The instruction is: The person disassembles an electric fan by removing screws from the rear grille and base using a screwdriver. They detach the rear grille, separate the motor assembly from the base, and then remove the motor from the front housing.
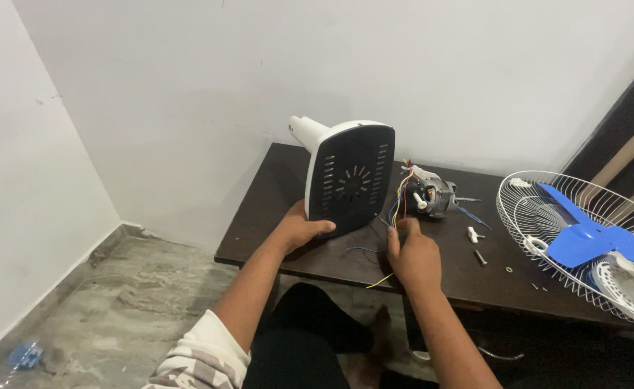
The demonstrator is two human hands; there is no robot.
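Fan base [351,176] stands tipped up on its edge at the near-left part of the dark worktop [309,256], its black vented underside facing us and its white neck pointing up and back-left toward the wall. So the long axis runs from the lower rim on the worktop up through the neck, leaning away from us.

Our left hand [304,229] cups the lower left rim of the base, fingers wrapped under the edge, thumb on the black plate. Our right hand [412,256] sits just beside the base's lower right corner, fingers pinched together on the coloured wires [397,209] that run between base and motor [434,197].

We judge the base a rigid plastic shell, light for its bulk, smooth and a bit slippery on the white outside; the vent slots and the rim give the surest hold. The neck would also serve as a handle. The wires are thin and limp, and we reckon they could tear loose at the joints if tugged.

The motor lies on its side just right of the base, shaft pointing right. Small screws and a white clip [473,234] lie near it. A white wire grille [547,238] with a blue blade [594,241] rests at the right end.
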